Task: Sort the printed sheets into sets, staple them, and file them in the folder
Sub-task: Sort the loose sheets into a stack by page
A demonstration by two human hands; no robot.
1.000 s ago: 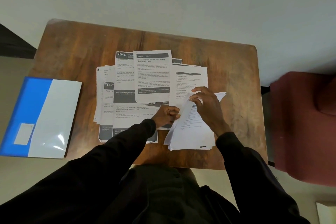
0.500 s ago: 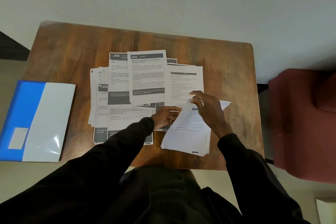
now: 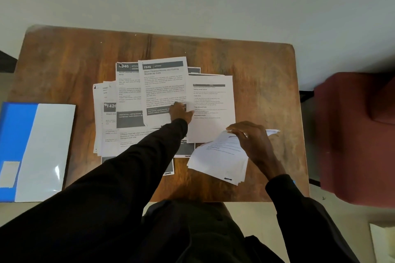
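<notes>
Head view: left hand (image 3: 179, 111) rests straight fingers on the white printed sheet headed 2946 (image 3: 163, 83). Right hand (image 3: 254, 145) pinches the curling top edge of the thin white paper stack (image 3: 218, 160) beneath it. Light, floppy, slippery, I'd judge: take corners.

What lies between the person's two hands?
A plain printed sheet lies flat between the left hand, on the 2946 sheet, and the right hand, gripping a stack of sheets; head view.

Brown wooden table (image 3: 64, 66), overlapping printed sheets (image 3: 132, 113) spread mid-top, small stack of sheets (image 3: 218, 162) near front edge, blue-and-white folder (image 3: 36, 151) apparently overhanging left edge
</notes>
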